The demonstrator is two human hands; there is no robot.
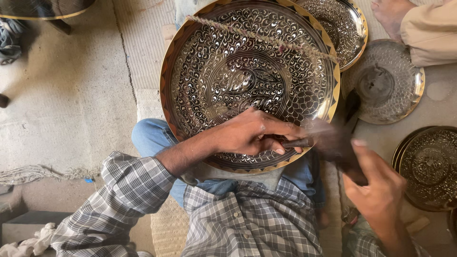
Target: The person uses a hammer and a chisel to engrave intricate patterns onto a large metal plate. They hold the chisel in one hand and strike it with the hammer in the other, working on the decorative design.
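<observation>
Smaller engraved plates (385,81) lie beyond the right hand (376,190), which grips a blurred hammer (340,150). The left hand (252,133), fingers pinched on a chisel (296,142), rests on the large engraved brass tray (214,71) propped across the lap.

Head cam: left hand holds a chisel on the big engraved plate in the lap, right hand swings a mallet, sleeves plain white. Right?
Not quite: the sleeves are grey plaid, not plain white, per the head view. Left hand holds the chisel on the plate; right hand swings the blurred mallet.
</observation>
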